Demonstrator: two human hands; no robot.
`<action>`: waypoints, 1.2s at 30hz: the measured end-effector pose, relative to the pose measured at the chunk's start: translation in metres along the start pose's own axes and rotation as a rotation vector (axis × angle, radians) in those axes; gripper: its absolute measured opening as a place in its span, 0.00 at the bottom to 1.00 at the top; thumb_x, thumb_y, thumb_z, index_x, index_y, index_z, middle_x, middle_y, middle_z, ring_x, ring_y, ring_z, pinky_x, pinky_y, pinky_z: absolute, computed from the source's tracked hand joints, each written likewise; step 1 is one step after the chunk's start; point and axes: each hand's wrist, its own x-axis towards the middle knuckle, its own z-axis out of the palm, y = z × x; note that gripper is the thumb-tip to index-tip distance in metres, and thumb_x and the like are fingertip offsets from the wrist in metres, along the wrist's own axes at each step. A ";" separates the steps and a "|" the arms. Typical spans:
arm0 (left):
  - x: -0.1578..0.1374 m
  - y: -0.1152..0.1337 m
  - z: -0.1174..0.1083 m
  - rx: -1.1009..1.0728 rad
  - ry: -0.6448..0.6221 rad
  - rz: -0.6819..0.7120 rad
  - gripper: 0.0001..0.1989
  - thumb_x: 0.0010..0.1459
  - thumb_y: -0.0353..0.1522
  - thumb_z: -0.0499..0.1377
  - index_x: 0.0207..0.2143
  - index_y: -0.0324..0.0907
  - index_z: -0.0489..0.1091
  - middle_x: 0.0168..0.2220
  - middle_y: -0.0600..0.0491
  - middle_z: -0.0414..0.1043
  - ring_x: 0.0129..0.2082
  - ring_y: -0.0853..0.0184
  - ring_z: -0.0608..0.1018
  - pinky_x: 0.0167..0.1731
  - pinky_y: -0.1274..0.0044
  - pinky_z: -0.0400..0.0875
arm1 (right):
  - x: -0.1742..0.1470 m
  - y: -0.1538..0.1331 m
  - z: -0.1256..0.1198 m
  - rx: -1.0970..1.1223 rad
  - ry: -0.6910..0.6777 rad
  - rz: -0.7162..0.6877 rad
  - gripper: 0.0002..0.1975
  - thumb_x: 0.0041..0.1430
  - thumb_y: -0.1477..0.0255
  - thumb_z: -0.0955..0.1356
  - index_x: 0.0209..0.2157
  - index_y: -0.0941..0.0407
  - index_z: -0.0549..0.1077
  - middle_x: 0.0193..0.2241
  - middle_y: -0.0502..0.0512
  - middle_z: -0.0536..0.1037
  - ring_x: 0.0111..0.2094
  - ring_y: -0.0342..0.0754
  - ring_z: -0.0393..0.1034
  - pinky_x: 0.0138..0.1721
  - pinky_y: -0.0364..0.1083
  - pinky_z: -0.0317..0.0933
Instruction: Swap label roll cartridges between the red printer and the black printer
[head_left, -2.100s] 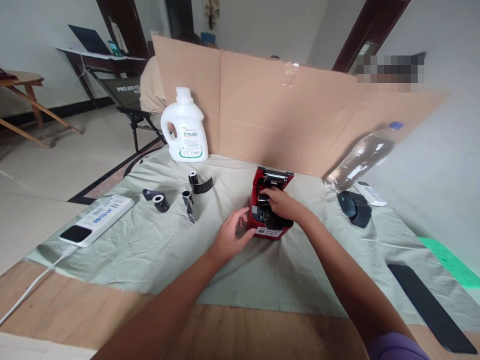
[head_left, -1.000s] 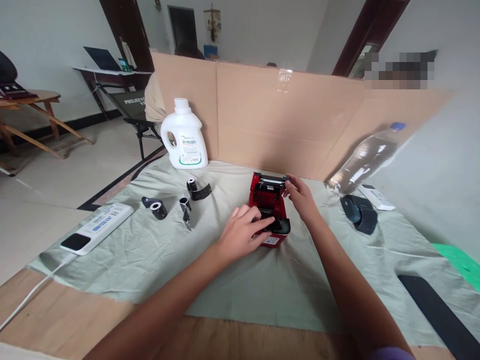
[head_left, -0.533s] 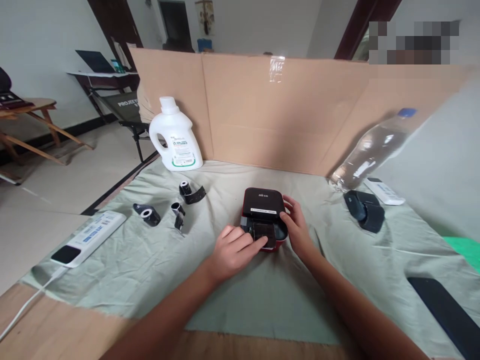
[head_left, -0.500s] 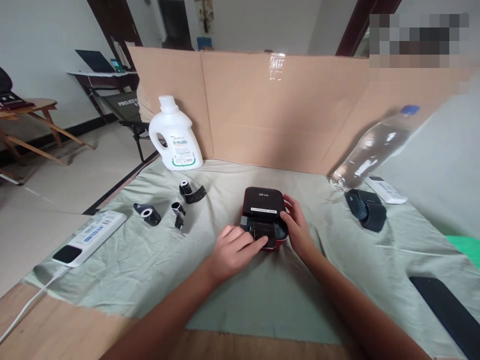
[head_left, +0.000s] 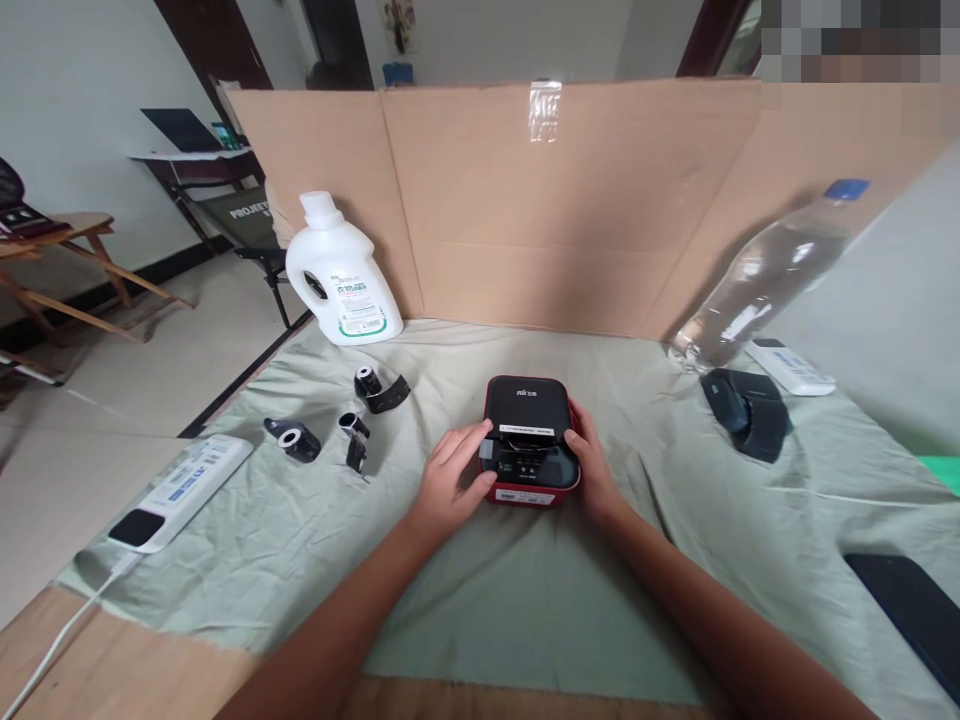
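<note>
A small black-and-red box-shaped device (head_left: 528,405), possibly a label printer, stands on the pale green cloth in front of me. Its lid is black, with a white strip along the front edge of it, and a slot and small buttons show below. My right hand (head_left: 595,462) grips its right side, thumb on the top edge and the other fingers partly hidden behind. At the left side, my left hand (head_left: 454,478) has its fingers stretched out and apart, the tips touching the casing. Short rolls lie to the left: a curled black roll (head_left: 381,390), another roll (head_left: 352,440) and a third (head_left: 293,440).
A white jug (head_left: 346,280) stands before the cardboard screen (head_left: 555,220). At right are a tilted clear bottle (head_left: 765,275), a black folded item (head_left: 746,412), a white device (head_left: 791,368) and a dark phone-like slab (head_left: 911,615). A corded power strip (head_left: 184,490) lies left.
My left hand has drawn back from the device's front to its left side. The dark strip under its index finger no longer shows, so the front panel is exposed. The view has shifted slightly.
</note>
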 end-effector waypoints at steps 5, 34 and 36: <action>0.003 0.002 -0.002 -0.053 -0.009 -0.021 0.20 0.66 0.39 0.54 0.57 0.43 0.67 0.58 0.42 0.68 0.57 0.57 0.72 0.56 0.63 0.68 | 0.003 0.010 -0.003 0.079 0.007 -0.039 0.25 0.63 0.63 0.64 0.61 0.47 0.65 0.65 0.49 0.65 0.67 0.51 0.56 0.68 0.53 0.51; 0.002 -0.007 0.007 -0.170 0.041 -0.038 0.29 0.65 0.43 0.54 0.64 0.41 0.58 0.64 0.38 0.61 0.57 0.55 0.71 0.52 0.64 0.69 | 0.000 0.019 -0.011 -0.145 0.059 -0.063 0.34 0.63 0.51 0.63 0.67 0.47 0.57 0.65 0.54 0.63 0.66 0.53 0.58 0.65 0.58 0.56; 0.000 -0.004 0.009 -0.148 0.038 -0.091 0.30 0.65 0.41 0.54 0.66 0.40 0.55 0.62 0.38 0.64 0.53 0.57 0.73 0.49 0.66 0.71 | -0.003 0.013 -0.010 -0.159 0.072 -0.085 0.32 0.63 0.52 0.64 0.65 0.48 0.59 0.64 0.57 0.65 0.64 0.55 0.60 0.63 0.58 0.58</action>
